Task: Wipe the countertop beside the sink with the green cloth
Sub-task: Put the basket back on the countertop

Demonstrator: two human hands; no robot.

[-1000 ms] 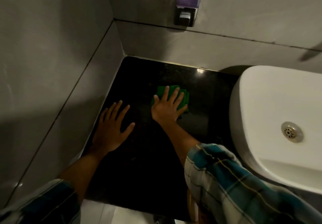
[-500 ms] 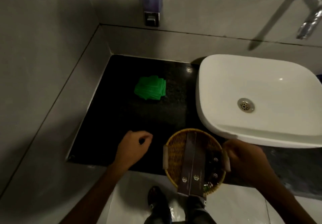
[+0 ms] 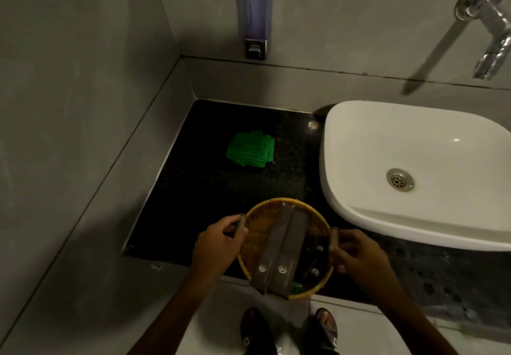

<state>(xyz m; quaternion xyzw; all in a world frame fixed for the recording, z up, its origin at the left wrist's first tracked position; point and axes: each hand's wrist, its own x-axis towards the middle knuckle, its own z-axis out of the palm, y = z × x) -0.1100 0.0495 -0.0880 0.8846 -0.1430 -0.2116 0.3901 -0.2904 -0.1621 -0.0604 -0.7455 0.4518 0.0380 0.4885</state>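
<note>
A folded green cloth (image 3: 250,148) lies alone on the black countertop (image 3: 204,197), left of the white sink (image 3: 414,172). Neither hand touches it. Near the counter's front edge I hold a round wicker basket (image 3: 260,224) by its two side handles. My left hand (image 3: 218,247) grips the left handle and my right hand (image 3: 359,255) grips the right one. Two long brown sachets (image 3: 279,255) and some small dark packets lie inside the basket.
Grey tiled walls close the counter at the left and back. A soap dispenser (image 3: 254,14) hangs on the back wall above the counter. A chrome tap (image 3: 489,28) projects over the sink. Below the counter edge are a white floor and my feet (image 3: 290,329).
My right hand left the cloth, which now lies free. The basket came into view in my right hand, and my left hand has since closed on its other handle.
</note>
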